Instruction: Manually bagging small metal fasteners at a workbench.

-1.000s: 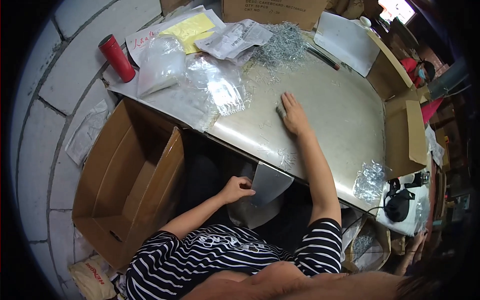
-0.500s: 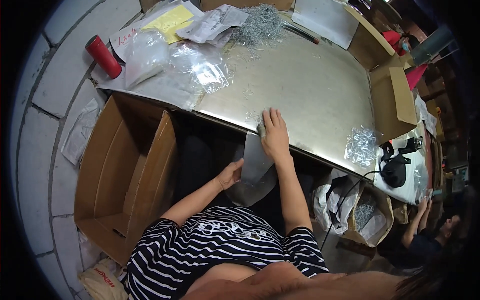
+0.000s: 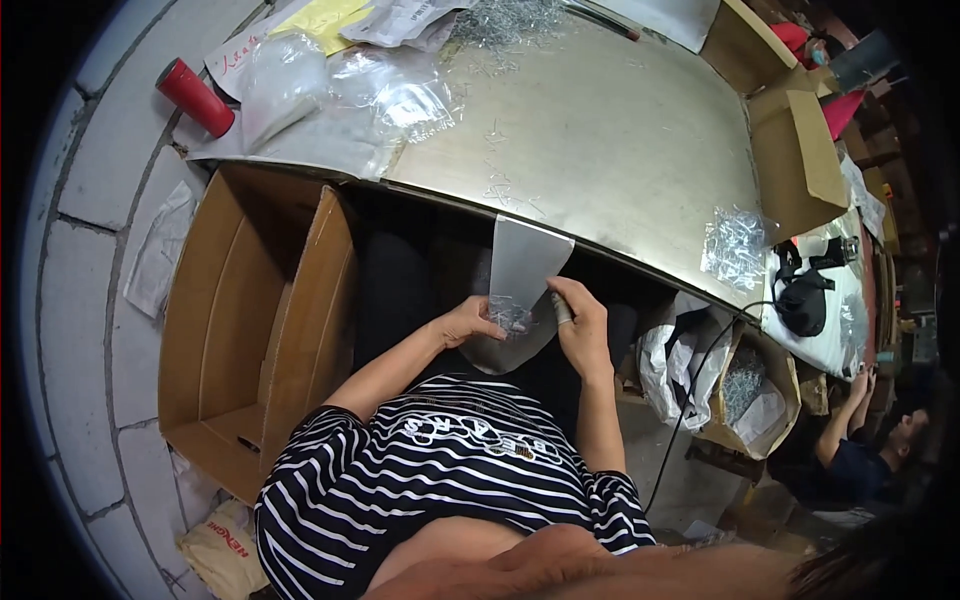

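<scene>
A smooth grey chute (image 3: pixel 528 252) slopes down from the table's front edge toward my lap. Small silvery wire pieces (image 3: pixel 508 312) lie at its lower end, above a clear plastic bag (image 3: pixel 500 356) that sags below. My left hand (image 3: pixel 468 322) grips the bag from the left, thumb in front; its other fingers are partly hidden. On the right, my right hand (image 3: pixel 583 325) pinches the bag's upper edge beside the chute; one digit wears a grey cover. A few loose wire pieces (image 3: pixel 497 185) lie on the metal tabletop above the chute.
An open cardboard box (image 3: pixel 235 330) stands left of my legs. On the metal table (image 3: pixel 610 140) are clear bags (image 3: pixel 385 90), a wire heap (image 3: pixel 510 18) and a smaller pile (image 3: pixel 735 245). A red cylinder (image 3: pixel 195 97) stands far left. A co-worker (image 3: pixel 870 440) sits at far right.
My right hand has come off the tabletop edge down to the right side of the chute. Wire pieces now show at the chute's lower end, and my left hand still grips there.
</scene>
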`<control>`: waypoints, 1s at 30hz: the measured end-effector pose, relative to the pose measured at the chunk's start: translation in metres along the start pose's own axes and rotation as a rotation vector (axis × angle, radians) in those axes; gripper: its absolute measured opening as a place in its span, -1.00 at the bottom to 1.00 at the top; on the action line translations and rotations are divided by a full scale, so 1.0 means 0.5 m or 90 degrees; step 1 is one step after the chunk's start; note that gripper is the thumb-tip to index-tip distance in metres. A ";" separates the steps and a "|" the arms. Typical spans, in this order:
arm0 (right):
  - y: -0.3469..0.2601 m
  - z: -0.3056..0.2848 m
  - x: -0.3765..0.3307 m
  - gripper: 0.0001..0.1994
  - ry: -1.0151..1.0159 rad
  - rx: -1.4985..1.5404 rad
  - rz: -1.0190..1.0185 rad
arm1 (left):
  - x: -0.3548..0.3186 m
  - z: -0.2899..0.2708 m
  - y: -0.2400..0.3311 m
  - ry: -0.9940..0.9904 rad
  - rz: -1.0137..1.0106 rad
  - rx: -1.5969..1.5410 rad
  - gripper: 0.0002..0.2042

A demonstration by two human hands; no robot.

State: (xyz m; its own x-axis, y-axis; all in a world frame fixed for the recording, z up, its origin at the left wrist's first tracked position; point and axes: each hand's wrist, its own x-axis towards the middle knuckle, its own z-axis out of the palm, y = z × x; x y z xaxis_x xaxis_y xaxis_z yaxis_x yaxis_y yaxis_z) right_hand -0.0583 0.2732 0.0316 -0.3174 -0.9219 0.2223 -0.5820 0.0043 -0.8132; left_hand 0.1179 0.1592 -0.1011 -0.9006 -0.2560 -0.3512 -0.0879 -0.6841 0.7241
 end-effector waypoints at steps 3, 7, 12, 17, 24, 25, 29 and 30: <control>0.001 0.028 -0.018 -0.59 -0.043 0.009 -0.024 | -0.007 0.007 -0.015 0.054 0.003 0.013 -0.55; 0.014 0.055 -0.021 -0.52 -0.372 -0.065 0.010 | -0.011 0.017 -0.012 0.048 0.009 0.028 -0.58; 0.016 0.070 0.000 -0.67 -0.117 0.020 0.082 | -0.007 0.012 -0.022 0.091 -0.021 0.027 -0.60; 0.021 0.078 -0.009 -0.71 -0.369 -0.108 0.050 | -0.019 -0.011 -0.055 0.073 -0.061 0.119 -0.73; 0.050 0.015 0.003 -0.73 -0.117 0.026 0.149 | -0.049 0.016 0.006 0.117 -0.097 0.096 -0.65; 0.050 0.013 -0.004 -0.69 -0.151 0.057 0.149 | -0.050 0.039 0.030 0.096 -0.094 0.053 -0.64; 0.055 0.035 -0.016 -0.70 -0.192 0.068 0.136 | -0.041 0.079 0.073 0.068 -0.033 0.091 -0.61; 0.064 0.038 -0.016 -0.76 -0.200 0.014 0.169 | -0.034 0.090 0.079 0.042 -0.034 0.097 -0.61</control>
State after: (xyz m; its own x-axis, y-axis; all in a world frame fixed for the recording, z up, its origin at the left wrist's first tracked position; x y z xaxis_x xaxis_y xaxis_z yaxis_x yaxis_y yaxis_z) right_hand -0.0601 0.2730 -0.0065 -0.2092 -0.9631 -0.1691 -0.4937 0.2533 -0.8319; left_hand 0.1106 0.1670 -0.0400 -0.8633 -0.2694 -0.4267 -0.2036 -0.5878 0.7830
